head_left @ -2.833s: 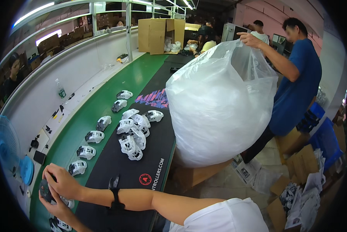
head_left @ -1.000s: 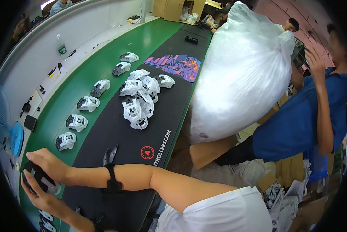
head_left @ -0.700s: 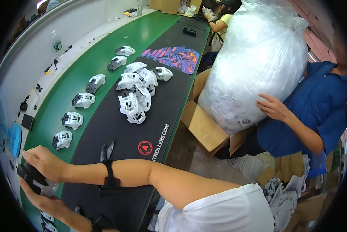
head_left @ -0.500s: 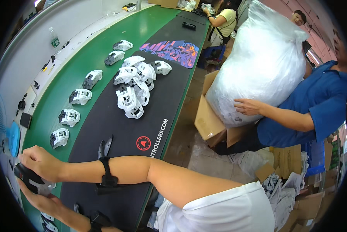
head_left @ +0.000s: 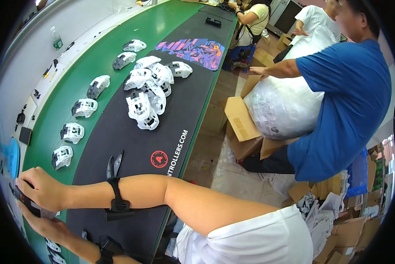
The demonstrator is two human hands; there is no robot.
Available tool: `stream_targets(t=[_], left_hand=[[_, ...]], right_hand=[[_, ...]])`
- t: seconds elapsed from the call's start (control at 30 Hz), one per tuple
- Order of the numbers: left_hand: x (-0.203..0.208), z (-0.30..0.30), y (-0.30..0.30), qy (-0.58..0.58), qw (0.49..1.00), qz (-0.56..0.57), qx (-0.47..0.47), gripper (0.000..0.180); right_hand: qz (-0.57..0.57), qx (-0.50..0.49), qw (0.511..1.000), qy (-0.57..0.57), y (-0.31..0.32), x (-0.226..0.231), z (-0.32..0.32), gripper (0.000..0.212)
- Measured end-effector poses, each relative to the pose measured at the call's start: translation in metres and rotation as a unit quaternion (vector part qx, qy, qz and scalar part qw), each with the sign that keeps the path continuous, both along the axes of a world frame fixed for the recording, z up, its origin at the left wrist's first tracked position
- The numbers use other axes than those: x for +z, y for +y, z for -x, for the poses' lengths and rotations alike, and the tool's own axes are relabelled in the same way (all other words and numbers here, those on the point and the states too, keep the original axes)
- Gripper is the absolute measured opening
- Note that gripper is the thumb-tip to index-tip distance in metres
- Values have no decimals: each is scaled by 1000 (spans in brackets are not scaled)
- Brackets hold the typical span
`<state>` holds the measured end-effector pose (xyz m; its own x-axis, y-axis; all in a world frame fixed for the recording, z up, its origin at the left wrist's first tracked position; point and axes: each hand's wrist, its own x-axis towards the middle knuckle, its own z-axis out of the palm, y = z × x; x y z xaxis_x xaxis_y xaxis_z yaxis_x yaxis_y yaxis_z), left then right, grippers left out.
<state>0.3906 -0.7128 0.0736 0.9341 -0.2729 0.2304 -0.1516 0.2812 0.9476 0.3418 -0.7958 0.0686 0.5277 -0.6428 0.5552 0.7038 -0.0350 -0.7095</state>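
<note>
At the left end of the bench, both my hands hold a black-and-white plastic shell, mostly hidden by them. My right hand bends over its top with the fingers curled. From below, my left hand cups it. Black straps with devices circle both forearms. Closest to my right hand lies a white-and-black shell, one of several in a curved row on the green surface. A heap of white shells sits on the black mat. More shells show below my left hand, partly cut off.
A patterned purple mat lies farther along the bench. On the right, a person in blue leans over a big plastic bag in a cardboard box. Two other people are farther back. A blue fan stands far left.
My hands still hold the shell and have shifted slightly. The person in blue has moved in over the bag, which now sits lower and tilts away. A person in white has come into view behind.
</note>
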Motion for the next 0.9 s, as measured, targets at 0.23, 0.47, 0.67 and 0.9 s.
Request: stream_targets(t=[0.23,0.47,0.67,0.9], left_hand=[[-29,-28,20,-521,778,-295,189,42],[-5,1,5,-301,935,-103,157,36],[8,20,-15,50,990,114,63,38],[8,1,-9,95,995,9,19,42]], right_hand=[[72,-83,994,13,-4,0,-6,35],[-121,-31,992,-25,15,0,-10,36],[-219,116,968,-34,11,-12,-18,41],[-276,153,948,41,10,-26,-33,42]])
